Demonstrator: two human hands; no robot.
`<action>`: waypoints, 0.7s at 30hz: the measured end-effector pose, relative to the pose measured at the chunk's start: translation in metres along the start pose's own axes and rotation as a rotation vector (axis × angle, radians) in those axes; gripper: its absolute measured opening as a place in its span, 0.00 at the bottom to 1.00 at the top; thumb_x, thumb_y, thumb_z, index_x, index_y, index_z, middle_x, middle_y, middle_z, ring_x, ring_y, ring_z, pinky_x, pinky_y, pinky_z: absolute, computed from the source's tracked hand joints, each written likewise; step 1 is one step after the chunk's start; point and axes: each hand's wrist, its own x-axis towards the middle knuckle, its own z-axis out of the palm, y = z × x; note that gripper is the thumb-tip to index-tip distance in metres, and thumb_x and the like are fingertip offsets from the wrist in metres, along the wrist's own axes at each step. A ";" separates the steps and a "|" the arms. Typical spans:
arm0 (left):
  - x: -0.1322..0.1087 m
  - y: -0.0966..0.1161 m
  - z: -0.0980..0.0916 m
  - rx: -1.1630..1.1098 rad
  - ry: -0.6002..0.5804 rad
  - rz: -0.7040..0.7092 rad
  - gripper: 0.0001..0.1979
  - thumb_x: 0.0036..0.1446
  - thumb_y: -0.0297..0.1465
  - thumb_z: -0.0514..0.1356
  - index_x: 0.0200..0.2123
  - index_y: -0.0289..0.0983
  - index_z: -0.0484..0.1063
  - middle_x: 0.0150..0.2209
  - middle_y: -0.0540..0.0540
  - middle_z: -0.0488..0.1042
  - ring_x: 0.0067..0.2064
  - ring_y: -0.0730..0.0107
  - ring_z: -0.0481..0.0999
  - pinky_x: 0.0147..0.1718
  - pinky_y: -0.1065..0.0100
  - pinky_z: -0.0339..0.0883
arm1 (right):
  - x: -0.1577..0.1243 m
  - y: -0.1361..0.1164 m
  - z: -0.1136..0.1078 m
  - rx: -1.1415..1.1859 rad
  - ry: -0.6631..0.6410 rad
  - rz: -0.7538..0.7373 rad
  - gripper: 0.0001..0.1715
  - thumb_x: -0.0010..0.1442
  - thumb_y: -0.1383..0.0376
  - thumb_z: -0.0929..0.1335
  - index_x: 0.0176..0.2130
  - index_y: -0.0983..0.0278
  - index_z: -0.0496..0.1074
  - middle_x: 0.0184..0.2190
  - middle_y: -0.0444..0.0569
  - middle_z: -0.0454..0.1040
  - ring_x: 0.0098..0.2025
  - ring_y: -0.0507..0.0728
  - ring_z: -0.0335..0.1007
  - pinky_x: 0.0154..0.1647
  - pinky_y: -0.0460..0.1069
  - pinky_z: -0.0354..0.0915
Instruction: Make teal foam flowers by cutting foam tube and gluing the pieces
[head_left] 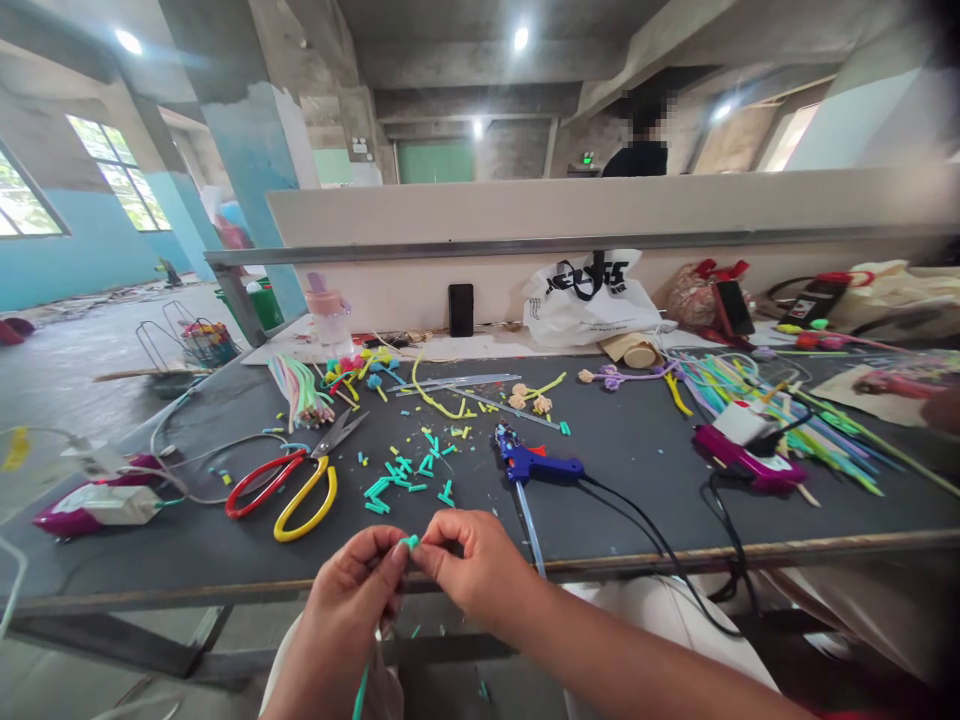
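My left hand [358, 582] is closed in a pinch on a teal-green pipe cleaner [410, 541], whose stem hangs below the palm. At its upper end, the fingertips of my right hand [471, 562] press together on the same small teal tip. Both hands are over the table's front edge. Just beyond them lie several short cut teal pieces [405, 468]. Red-and-yellow-handled scissors [304, 480] rest with blades apart to the left. On the right, a blue glue gun [544, 465] has a clear glue stick pointing toward me.
A pastel pipe cleaner bundle [296, 390] lies at back left, another [795, 420] at right. Purple power strips [750, 460] and cables flank the dark table [637, 520]. A phone [460, 310], bottle [328, 315] and white bag [589, 305] stand behind. Across the partition is a person [637, 160].
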 end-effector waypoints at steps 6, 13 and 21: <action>-0.001 0.007 0.002 -0.020 -0.100 -0.076 0.18 0.40 0.41 0.68 0.29 0.34 0.72 0.18 0.53 0.67 0.18 0.81 0.61 0.16 0.78 0.55 | 0.000 0.000 -0.004 -0.058 -0.019 0.000 0.10 0.49 0.67 0.69 0.19 0.66 0.68 0.15 0.39 0.61 0.21 0.48 0.54 0.21 0.43 0.49; 0.003 0.015 0.006 -0.177 -0.051 -0.051 0.14 0.41 0.35 0.69 0.27 0.34 0.70 0.18 0.53 0.68 0.18 0.81 0.62 0.17 0.78 0.57 | 0.002 0.001 -0.001 0.309 -0.092 0.044 0.07 0.48 0.66 0.69 0.25 0.65 0.65 0.20 0.38 0.63 0.23 0.47 0.57 0.24 0.43 0.55; 0.002 0.026 0.020 -0.357 0.023 0.066 0.12 0.44 0.35 0.68 0.26 0.36 0.69 0.20 0.54 0.70 0.21 0.79 0.67 0.23 0.78 0.63 | -0.006 0.010 0.035 0.693 -0.285 0.282 0.22 0.38 0.71 0.72 0.32 0.62 0.59 0.23 0.35 0.64 0.22 0.46 0.59 0.23 0.43 0.59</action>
